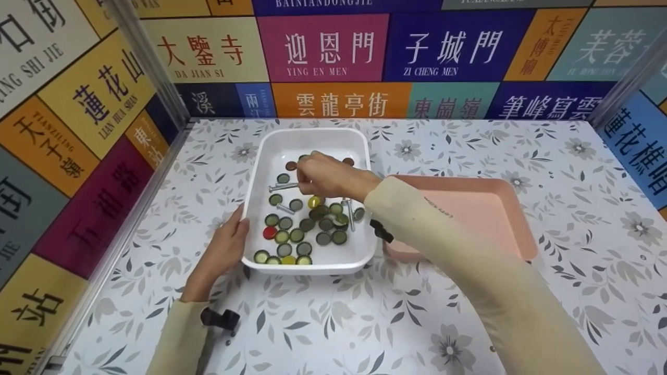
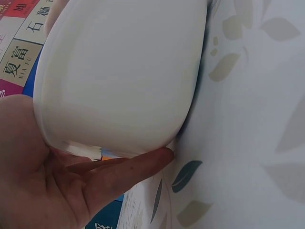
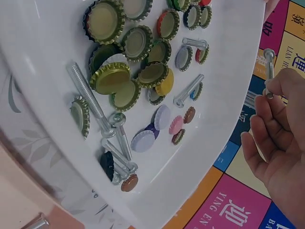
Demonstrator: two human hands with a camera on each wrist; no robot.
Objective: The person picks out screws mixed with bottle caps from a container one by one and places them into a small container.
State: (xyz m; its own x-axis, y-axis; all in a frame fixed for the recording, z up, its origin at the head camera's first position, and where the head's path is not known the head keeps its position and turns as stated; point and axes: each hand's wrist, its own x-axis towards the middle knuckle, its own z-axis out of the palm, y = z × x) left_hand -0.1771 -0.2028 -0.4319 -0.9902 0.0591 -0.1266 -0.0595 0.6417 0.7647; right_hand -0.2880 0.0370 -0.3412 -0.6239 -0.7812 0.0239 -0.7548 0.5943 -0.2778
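Note:
My right hand (image 1: 325, 174) is raised over the far half of the white tray (image 1: 310, 269). Between its thumb and fingertips it pinches a silver bolt (image 3: 269, 71), head upward. Other bolts (image 3: 90, 98) lie in the tray among many bottle caps (image 3: 155, 74), mostly lying with their insides up. A red cap (image 1: 269, 232) and a yellow cap (image 1: 314, 202) stand out. At the tray's left side my left hand (image 1: 224, 245) holds the rim. Its fingers (image 2: 131, 174) lie along the outer wall in the left wrist view.
To the right of the white tray sits a pink tray (image 1: 500, 219), partly covered by my right sleeve, with a bolt (image 3: 37, 223) in it. Flower-patterned cloth (image 1: 406, 333) covers the table. Panels with printed characters (image 1: 323, 47) stand behind and at both sides.

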